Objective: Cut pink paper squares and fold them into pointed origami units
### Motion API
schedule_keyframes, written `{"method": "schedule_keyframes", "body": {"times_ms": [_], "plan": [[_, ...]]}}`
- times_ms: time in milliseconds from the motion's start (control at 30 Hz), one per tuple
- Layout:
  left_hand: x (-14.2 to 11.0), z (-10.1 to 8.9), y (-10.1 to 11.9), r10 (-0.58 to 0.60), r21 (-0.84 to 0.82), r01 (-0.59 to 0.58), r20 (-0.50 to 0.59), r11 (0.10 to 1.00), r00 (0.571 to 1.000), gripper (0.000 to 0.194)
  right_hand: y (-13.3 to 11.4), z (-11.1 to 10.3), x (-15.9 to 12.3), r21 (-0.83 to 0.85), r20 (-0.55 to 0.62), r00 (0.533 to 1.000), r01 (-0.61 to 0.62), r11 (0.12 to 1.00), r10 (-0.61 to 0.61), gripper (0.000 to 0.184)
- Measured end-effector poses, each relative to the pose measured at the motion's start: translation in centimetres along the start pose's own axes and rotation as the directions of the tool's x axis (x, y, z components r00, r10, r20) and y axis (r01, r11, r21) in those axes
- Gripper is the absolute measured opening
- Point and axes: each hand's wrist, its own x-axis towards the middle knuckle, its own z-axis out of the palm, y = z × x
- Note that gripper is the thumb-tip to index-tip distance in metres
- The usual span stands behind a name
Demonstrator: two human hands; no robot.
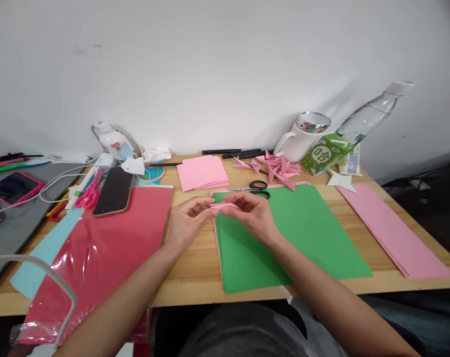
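Both hands meet over the middle of the wooden desk (195,270), pinching one small folded strip of pink paper (225,206) between them. My left hand (188,220) grips its left end with curled fingers. My right hand (253,210) holds the right end, fingers closed over it. They hover above the left edge of a stack of green sheets (295,238). Black scissors (253,188) lie just behind the hands. A pile of folded pink triangles (279,167) sits further back.
A red sheet pack in clear wrap (98,258) lies at left with a phone (114,191) on it. Square pink sheets (202,172), long pink strips (392,230), a white mug (303,135), a water bottle (362,124) and black pens (236,152) stand around.
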Motion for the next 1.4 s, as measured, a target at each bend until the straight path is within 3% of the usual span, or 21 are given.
{"method": "schedule_keyframes", "body": {"times_ms": [367,700,1000,1167,1267,1400], "plan": [[0.2,-0.4,0.2,-0.099,-0.063,0.105,0.098,0.992,0.990,0.021,0.3,0.2,-0.5,-0.088,-0.011,0.992,0.122,0.989,-0.123,0.015],[0.2,-0.4,-0.2,-0.012,-0.077,0.019,0.090,0.997,0.996,0.021,-0.5,0.3,-0.4,-0.003,0.100,0.994,-0.049,0.999,0.049,0.018],[-0.2,-0.1,0.6,0.040,-0.038,-0.035,0.140,0.999,0.989,0.026,-0.4,-1.0,0.2,0.034,0.274,0.948,-0.177,0.984,0.162,0.018],[-0.3,0.0,0.6,0.058,-0.082,-0.048,0.117,0.995,0.991,0.022,-0.5,-0.6,0.2,0.078,0.204,0.964,-0.191,0.978,0.172,0.021],[-0.3,0.1,0.5,0.033,-0.093,-0.018,0.158,0.995,0.987,0.024,-0.4,-0.4,0.2,0.126,0.135,0.969,-0.222,0.967,0.205,0.021],[-0.3,-0.1,0.4,-0.023,-0.106,0.046,0.210,0.993,0.977,0.031,-0.2,-0.6,0.3,0.106,0.146,0.967,-0.224,0.969,0.207,0.020]]}}
